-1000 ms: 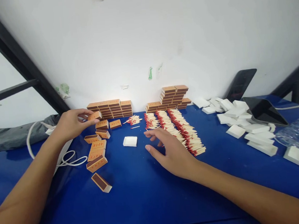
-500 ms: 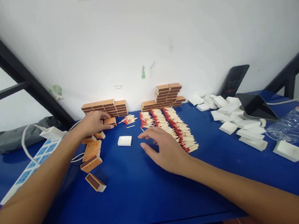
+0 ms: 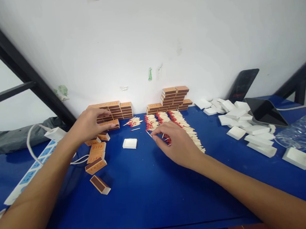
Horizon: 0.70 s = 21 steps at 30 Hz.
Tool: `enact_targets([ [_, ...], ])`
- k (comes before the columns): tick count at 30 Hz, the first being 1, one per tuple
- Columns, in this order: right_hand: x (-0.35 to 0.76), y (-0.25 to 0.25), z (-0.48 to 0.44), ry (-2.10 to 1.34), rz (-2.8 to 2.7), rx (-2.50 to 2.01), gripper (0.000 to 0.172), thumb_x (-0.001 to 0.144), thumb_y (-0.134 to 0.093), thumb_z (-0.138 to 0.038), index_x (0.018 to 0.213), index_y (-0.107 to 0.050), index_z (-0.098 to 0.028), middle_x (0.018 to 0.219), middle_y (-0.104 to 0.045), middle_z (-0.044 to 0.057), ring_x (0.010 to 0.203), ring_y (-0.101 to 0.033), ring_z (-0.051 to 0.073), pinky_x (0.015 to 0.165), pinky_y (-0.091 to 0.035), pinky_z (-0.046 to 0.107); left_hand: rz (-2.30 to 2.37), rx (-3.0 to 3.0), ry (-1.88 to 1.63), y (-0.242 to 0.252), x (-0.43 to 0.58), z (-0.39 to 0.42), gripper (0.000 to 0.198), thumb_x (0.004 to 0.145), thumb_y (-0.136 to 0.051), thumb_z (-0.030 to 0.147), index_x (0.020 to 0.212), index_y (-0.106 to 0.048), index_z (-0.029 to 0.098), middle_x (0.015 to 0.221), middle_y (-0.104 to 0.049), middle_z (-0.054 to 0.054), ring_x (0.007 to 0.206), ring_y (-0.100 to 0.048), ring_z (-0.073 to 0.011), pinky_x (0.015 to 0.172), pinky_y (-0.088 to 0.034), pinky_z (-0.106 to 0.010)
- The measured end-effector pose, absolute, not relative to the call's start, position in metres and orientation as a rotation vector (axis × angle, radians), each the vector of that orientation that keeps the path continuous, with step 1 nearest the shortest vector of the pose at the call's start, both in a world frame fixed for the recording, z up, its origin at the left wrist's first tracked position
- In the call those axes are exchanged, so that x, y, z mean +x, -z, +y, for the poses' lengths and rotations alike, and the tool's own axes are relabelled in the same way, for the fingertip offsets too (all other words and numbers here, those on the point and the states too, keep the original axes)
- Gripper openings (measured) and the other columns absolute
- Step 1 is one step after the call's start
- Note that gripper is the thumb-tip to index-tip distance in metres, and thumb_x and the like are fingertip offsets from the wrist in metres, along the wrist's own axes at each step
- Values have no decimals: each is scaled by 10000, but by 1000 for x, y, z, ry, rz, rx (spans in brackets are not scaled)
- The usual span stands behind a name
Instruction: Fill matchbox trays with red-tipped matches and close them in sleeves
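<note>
- Your left hand: fingers spread, thumb at an orange-and-brown cardboard matchbox, far left.
- Your right hand: fingertips at a red-headed wooden match, centre; pinch indeterminable.
- White cardboard tray: between your hands.

Red-lettered matchboxes, wording tiny, illegible

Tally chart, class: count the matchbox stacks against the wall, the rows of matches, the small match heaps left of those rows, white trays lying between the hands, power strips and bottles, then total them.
Matchbox stacks: 2
Rows of matches: 3
Small match heap: 1
Middle white tray: 1
Power strip: 1
Clear bottle: 1
Total: 9
</note>
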State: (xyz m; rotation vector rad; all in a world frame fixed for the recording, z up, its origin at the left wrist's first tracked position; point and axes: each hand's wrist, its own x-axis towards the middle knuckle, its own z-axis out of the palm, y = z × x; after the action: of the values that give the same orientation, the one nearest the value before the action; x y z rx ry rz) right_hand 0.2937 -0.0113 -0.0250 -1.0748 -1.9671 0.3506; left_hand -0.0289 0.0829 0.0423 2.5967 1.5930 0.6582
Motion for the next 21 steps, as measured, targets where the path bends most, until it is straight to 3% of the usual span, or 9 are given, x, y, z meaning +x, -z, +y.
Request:
enact_targets([
  [3, 305, 25, -1, -170, -1953, -1039, 137, 1010, -596, -182, 931, -698, -229, 946, -766, 51, 928, -659, 231, 890, -503, 409, 1392, 2711, -508, -38, -19, 62, 501, 904, -748, 636, 1179, -799, 220, 1207, -796, -118, 1131, -700, -313, 1015, -546, -488],
  [6, 314, 27, 9, -58, -1968, -1087, 152, 999, -592, -182, 889, -686, -227, 874, -742, 51, 862, -616, 233, 836, -476, 397, 1254, 2725, -354, -22, -7, 51, 523, 871, -797, 634, 1225, -799, 249, 1292, -752, -116, 1218, -653, -343, 1037, -532, -514],
  [11, 305, 30, 25, -48, -2049, -1224, 214, 976, -634, -212, 762, -647, -224, 755, -681, 33, 799, -578, 219, 841, -462, 392, 1136, 2682, -238, -3, -1, 50, 393, 900, -803, 573, 1081, -806, 223, 1186, -753, -94, 1165, -660, -306, 1051, -506, -481],
  [17, 272, 28, 31, -100, -2294, -1476, 185, 943, -759, -275, 795, -692, -187, 913, -731, 97, 969, -611, 276, 890, -474, 414, 1087, 2674, -340, 4, 2, 39, 488, 946, -770, 429, 1388, -702, 235, 1285, -736, -102, 1250, -619, -317, 1098, -498, -521],
  [21, 264, 29, 27, -99, -2339, -1506, 165, 967, -755, -273, 841, -703, -180, 935, -733, 101, 1022, -622, 286, 947, -477, 416, 981, 2691, -456, 1, 15, 21, 340, 1030, -616, 295, 1345, -720, 218, 1257, -743, -92, 1218, -633, -272, 1104, -506, -485],
])
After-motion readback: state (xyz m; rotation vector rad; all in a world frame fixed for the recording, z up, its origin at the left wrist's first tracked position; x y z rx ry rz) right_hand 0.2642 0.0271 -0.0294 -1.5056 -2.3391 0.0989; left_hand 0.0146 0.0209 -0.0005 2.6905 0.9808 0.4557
